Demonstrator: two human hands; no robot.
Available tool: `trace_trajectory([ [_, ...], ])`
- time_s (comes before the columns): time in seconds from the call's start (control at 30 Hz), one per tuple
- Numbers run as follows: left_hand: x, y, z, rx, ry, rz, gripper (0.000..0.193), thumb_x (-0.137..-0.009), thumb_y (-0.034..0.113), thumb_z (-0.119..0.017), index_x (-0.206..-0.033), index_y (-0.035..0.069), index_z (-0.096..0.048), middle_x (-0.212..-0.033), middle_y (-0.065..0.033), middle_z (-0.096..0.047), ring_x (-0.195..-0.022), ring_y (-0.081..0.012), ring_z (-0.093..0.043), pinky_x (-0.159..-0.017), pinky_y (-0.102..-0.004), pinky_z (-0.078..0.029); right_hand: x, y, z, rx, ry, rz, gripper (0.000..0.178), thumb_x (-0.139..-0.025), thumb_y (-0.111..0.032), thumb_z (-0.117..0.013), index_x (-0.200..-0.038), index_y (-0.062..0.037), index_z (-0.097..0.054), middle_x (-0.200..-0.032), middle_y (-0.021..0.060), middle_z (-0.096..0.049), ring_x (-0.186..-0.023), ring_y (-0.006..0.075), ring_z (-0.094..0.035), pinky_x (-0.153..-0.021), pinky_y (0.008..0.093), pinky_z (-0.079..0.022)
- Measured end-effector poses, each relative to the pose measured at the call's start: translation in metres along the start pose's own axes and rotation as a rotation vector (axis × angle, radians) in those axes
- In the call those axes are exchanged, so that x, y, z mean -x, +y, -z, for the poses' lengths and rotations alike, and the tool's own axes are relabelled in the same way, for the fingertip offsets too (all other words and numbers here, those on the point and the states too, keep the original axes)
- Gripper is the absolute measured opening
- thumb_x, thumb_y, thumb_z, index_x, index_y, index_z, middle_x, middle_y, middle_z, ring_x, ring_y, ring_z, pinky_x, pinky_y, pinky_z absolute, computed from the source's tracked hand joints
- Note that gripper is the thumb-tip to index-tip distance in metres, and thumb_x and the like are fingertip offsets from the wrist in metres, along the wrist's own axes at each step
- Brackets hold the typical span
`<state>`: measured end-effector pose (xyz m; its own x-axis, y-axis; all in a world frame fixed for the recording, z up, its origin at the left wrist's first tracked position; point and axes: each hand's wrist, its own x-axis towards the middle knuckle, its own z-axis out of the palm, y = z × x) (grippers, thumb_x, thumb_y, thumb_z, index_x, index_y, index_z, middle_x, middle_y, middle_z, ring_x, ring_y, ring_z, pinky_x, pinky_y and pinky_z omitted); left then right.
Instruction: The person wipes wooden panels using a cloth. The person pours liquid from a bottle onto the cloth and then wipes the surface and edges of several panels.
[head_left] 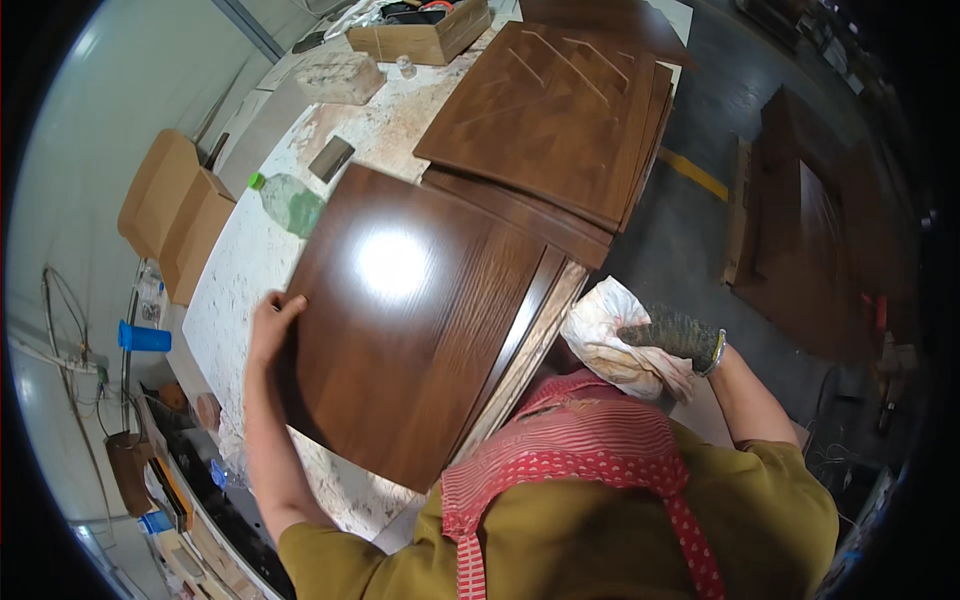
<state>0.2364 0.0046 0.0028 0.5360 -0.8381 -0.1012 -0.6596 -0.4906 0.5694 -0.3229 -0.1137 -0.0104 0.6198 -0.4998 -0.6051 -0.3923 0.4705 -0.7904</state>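
A glossy dark brown wooden panel (400,330) lies before me on the worktable, tilted in view, with a bright light reflected on it. My left hand (270,325) grips its left edge, thumb on top and the other fingers hidden beneath. In a dark glove, my right hand (675,342) holds a crumpled, stained white rag (608,340) just off the panel's right side. Beyond lies a stack of similar brown panels (545,110), the top one crossed by light streaks.
On the stained white worktable (235,270) are a green-capped plastic bottle (290,205), a small grey block (331,158), a pale block (340,78) and a wooden box (420,40) of tools. An open cardboard box (175,215) stands left; more brown panels (810,230) are on the right.
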Motion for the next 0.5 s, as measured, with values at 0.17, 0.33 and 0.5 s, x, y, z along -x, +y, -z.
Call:
trace_trajectory([
  [0.17, 0.036, 0.129, 0.109, -0.076, 0.086, -0.263, 0.034, -0.081, 0.031, -0.073, -0.076, 0.003, -0.053, -0.066, 0.0027, -0.046, -0.065, -0.0074, -0.041, -0.057, -0.0268, -0.036, -0.01, -0.005, -0.016, 0.176, -0.027, 0.167, 0.035, -0.088, -0.029, -0.065, -0.109, -0.0011, -0.064, -0.098, 0.0051, -0.067, -0.086, 0.0095, -0.058, -0.08, 0.0258, -0.049],
  [0.33, 0.145, 0.23, 0.095, -0.379, 0.043, -0.612, 0.024, -0.078, 0.008, -0.068, -0.092, 0.002, -0.049, -0.077, -0.0088, -0.048, -0.07, -0.0182, -0.049, -0.065, -0.0313, -0.043, -0.018, -0.007, -0.024, 0.096, -0.109, 0.177, 0.029, -0.09, -0.026, -0.062, -0.101, 0.0003, -0.066, -0.09, 0.0038, -0.067, -0.08, 0.0087, -0.057, -0.075, 0.0263, -0.049],
  [0.5, 0.204, 0.187, -0.008, -0.57, -0.182, -0.703, 0.027, -0.069, 0.013, -0.064, -0.089, 0.008, -0.046, -0.086, -0.0096, -0.05, -0.073, -0.0279, -0.058, -0.057, -0.0374, -0.05, -0.025, -0.004, -0.015, 0.51, -0.125, 0.17, 0.034, -0.089, -0.028, -0.062, -0.107, 0.0011, -0.064, -0.097, 0.006, -0.067, -0.085, 0.0119, -0.059, -0.08, 0.0276, -0.048],
])
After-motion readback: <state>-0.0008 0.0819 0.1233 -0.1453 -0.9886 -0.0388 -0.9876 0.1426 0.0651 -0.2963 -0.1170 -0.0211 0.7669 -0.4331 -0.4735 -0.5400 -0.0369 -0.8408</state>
